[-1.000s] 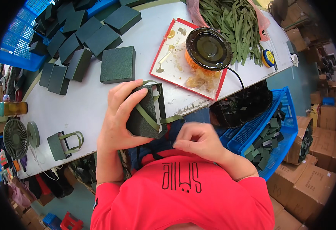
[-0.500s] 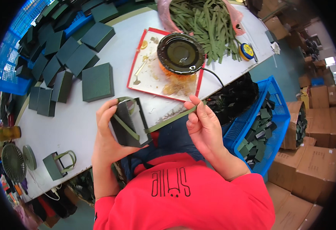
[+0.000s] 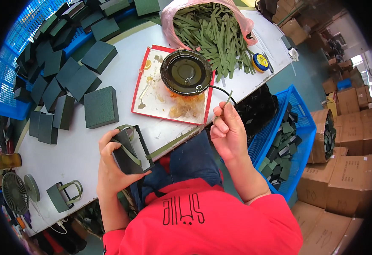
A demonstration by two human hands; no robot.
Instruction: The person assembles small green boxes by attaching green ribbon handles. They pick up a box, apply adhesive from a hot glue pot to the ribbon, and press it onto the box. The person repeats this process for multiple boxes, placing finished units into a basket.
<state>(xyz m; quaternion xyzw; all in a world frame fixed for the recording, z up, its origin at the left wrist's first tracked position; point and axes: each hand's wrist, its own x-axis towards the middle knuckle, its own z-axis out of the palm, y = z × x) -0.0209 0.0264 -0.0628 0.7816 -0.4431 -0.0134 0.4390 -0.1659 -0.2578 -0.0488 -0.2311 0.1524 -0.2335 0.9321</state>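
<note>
My left hand [image 3: 114,163] is wrapped round a small dark green box [image 3: 128,159], an open frame tilted at the table's near edge. A looped olive ribbon [image 3: 128,149] crosses the box. My right hand [image 3: 229,134], raised to the right, pinches an olive ribbon strip [image 3: 229,98] whose end sticks up above the fingertips. A greenish band runs from the box toward this hand along the table edge; I cannot tell whether it is the same strip. Beyond the hands, a round black pot of shiny dark liquid [image 3: 186,73] stands on a red-edged white board [image 3: 152,104].
Dark green boxes [image 3: 101,107] pile up at the left. Behind the pot lies a pink bag [image 3: 169,25] of olive ribbons. A round blue-yellow tin [image 3: 260,62] sits at the right. A finished-looking handled box [image 3: 58,197], a fan [image 3: 16,193] and a blue crate [image 3: 298,170] flank me.
My right hand has turned upward, so the ribbon end now points up from its fingers. The left hand and box appear slightly lower and further left, as the whole view has shifted.
</note>
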